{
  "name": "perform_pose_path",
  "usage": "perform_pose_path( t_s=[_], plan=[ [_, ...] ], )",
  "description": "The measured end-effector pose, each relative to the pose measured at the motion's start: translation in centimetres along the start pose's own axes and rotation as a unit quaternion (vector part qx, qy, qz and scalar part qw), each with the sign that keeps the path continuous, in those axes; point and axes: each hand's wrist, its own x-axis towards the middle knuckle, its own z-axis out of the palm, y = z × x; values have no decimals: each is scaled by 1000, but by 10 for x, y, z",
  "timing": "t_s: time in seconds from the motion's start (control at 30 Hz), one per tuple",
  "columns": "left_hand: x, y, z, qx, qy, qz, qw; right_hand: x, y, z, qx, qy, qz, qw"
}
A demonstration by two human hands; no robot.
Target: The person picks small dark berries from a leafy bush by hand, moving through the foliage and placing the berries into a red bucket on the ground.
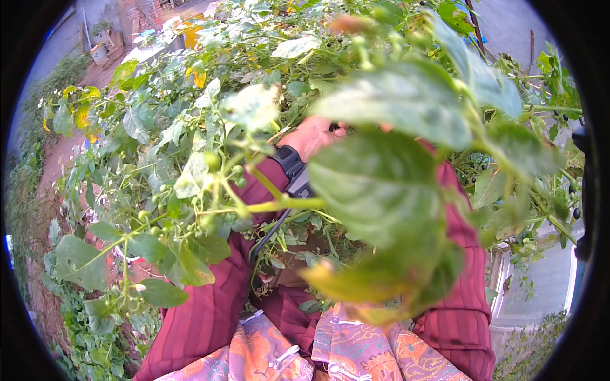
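My left hand reaches into a leafy berry bush, palm turned up and fingers curled. A few small dark berries show in its cupped palm. A black strap with a grey device circles that wrist, and a cable runs down from it. Only a sliver of my right hand shows, beside the left; large blurred leaves close to the camera hide the rest. Green unripe berries hang in clusters on a stem before my left forearm.
More dark berries hang at the right edge. A dirt path and low plants lie to the left. Behind the bush are a bucket, a yellow object and a grey wall. A pale framed panel stands at right.
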Motion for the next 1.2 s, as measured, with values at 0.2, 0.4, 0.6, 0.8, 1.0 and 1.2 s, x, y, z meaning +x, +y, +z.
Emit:
perform_pose_path(
  t_s=[0.2, 0.4, 0.6, 0.8, 1.0, 1.2],
  plan=[
    [-69, 18, -30, 20, -60, -12, 998, -25, -16, 13, 48, 45, -72, 995],
    [-115, 38, -52, -28, -103, 22, 994, -38, -19, 33, 66, 28, -94, 993],
    [-120, 58, -57, -102, -129, 64, 984, -26, -16, 49, 23, 24, -131, 991],
    [-126, 65, -43, -76, 60, 201, 975, -35, -28, 41, 18, -104, -125, 986],
    [-141, 92, -35, -49, -8, 171, 984, -49, -38, 12, 155, -208, -138, 956],
    [-161, 99, -49, -18, -86, 132, 987, -49, -43, 7, 257, -277, -203, 903]
  ],
)
